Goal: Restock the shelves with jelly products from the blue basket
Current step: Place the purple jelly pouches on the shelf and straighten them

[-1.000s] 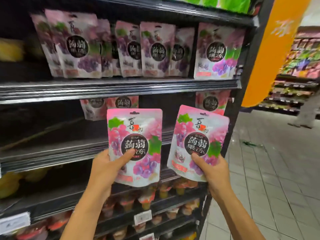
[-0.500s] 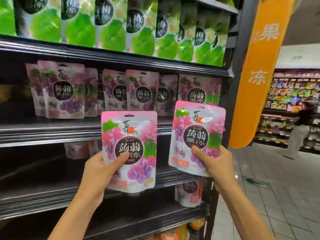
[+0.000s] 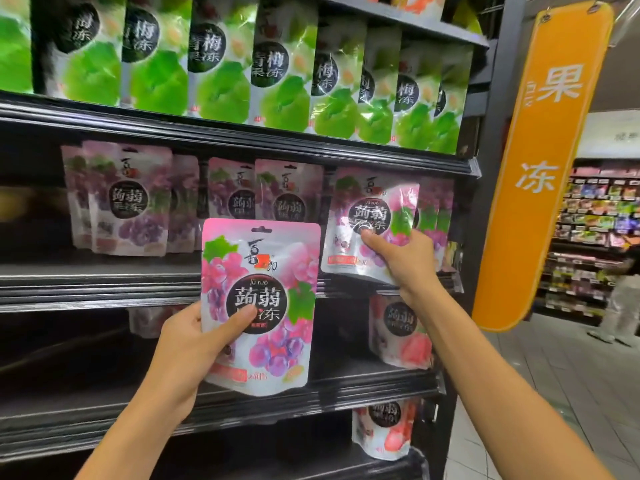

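Pink-and-white foil w/ grape print: the near pouch (image 3: 263,289) hangs upright in mid-air, in front of the rack and nearer than anything on it. The left hand (image 3: 183,337) grasps it at the lower left edge. Its thumb (image 3: 239,317) lies flat across the front, tip on the btm of the dark round label. The other fingers are behind the pkt, out of sight. The pouch's top & right side stand free of the hand.

A bit farther & to the right, the right hand (image 3: 405,261) grips a second pouch (image 3: 367,216), same grape design, by its btm right corner. The right thumb (image 3: 369,239) presses on the front at the label's lower edge, w/ the other fingers hidden behind. This pkt is tilted slightly clockwise. It sits at the right end of the middle shelf (image 3: 104,285), just in front of pouches standing there. Its btm edge is level w/ the shelf's front lip; can't tell if it rests on it.

Farther back on that shelf stands a dim row of grape pouches (image 3: 128,202), upright. The shelf above holds green pouches (image 3: 221,81), packed side by side. Below, at the right end, are red-fruit pouches (image 3: 401,330).

Right of the rack hangs an orange banner (image 3: 540,168). Far right are another aisle's shelves (image 3: 595,220) & a blurred person (image 3: 623,306).
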The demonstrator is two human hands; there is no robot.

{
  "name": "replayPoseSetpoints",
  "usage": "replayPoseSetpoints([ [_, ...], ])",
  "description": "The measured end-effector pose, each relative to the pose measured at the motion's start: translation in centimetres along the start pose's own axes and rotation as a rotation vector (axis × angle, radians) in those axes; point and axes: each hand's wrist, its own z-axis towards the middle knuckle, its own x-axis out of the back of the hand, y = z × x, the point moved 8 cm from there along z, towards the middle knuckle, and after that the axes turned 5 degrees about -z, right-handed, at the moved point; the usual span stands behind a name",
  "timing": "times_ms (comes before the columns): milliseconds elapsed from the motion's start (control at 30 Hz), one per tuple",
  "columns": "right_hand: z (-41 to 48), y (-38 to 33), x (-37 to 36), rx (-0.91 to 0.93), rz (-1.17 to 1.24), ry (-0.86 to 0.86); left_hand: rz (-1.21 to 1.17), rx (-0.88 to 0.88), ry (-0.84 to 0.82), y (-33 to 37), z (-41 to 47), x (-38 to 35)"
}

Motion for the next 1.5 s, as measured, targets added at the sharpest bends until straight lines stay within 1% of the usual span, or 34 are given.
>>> replayPoseSetpoints([
  [167, 2.0, 0.2, -1.4, -0.016, -0.008, -0.024, 0.004, 0.005, 0.01, -0.2, 0.2, 0.3],
  [300, 2.0, 0.9, -2.2, -0.019, -0.016, -0.078, 0.005, -0.001, 0.036, -0.2, 0.2, 0.4],
  [400, 1.8, 1.1, -2.0, 0.0, -0.086, -0.115, 0.01, 0.0, 0.048, -0.4, 0.0, 0.1],
  [567, 0.6, 1.7, -0.4, 0.025, -0.272, -0.16, 0.015, 0.002, 0.065, -0.8, -0.3, -0.2],
  [667, -0.5, 1.5, 0.3, 0.093, -0.337, -0.153, 0.003, -0.005, 0.06, -0.9, -0.3, -0.7],
  [900, -0.7, 1.3, 0.4, 0.137, -0.347, -0.076, 0.003, 0.017, 0.043, -0.6, 0.3, -1.8],
  [1033, -0.4, 1.2, 0.5, 0.192, -0.454, -0.006, -0.021, 0.025, 0.037, -0.4, 0.4, -2.4],
  [1200, -0.6, 2.0, 1.4, 0.138, -0.421, 0.105, -0.017, 0.029, 0.03, -0.3, 0.4, -2.8],
  [1233, -0.7, 2.0, 1.7, 0.146, -0.458, 0.133, -0.02, 0.029, 0.031, -0.3, 0.4, -2.8],
  [1333, -1.1, 1.7, 2.5, 0.178, -0.744, 0.262, -0.038, 0.033, 0.034, -0.4, 0.4, -2.9],
  [1367, -1.2, 1.6, 2.6, 0.185, -0.796, 0.293, -0.045, 0.036, 0.038, -0.5, 0.5, -3.0],
  [1500, -1.3, 1.6, 2.7, 0.176, -0.809, 0.309, -0.063, 0.048, 0.039, -0.6, 0.7, -3.8],
])
